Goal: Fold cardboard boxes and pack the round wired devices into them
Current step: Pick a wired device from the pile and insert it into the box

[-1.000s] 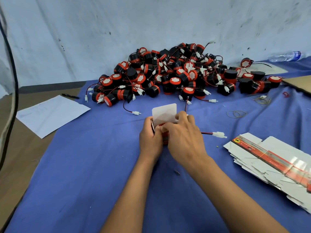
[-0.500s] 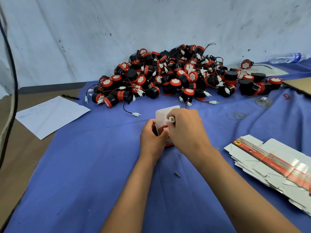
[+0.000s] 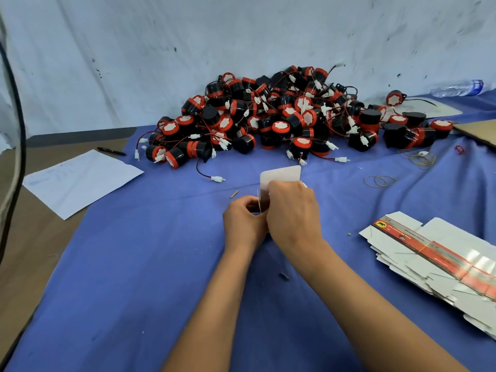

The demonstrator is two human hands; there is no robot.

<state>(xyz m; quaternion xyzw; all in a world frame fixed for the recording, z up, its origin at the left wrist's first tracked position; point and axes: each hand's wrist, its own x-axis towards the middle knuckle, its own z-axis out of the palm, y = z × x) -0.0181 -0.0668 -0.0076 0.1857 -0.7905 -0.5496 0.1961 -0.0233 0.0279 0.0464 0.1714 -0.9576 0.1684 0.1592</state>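
Box: a small cardboard box (image 3: 280, 176) is held upright over the blue cloth (image 3: 134, 264), top flap raised
Left hand (image 3: 243, 224): curled round the box side
Right hand (image 3: 292, 213): fingers curled over the opening
Device: presumed inside, hidden
Advice: wire should be tucked fully before the flap is closed

Wired connector that lay on the worktop right of the right hand (image 3: 292, 210) a second ago: no longer visible. Red device seen between the hands half a second ago now hidden behind them. White box flap (image 3: 280, 176) stands upright above the right hand's knuckles.
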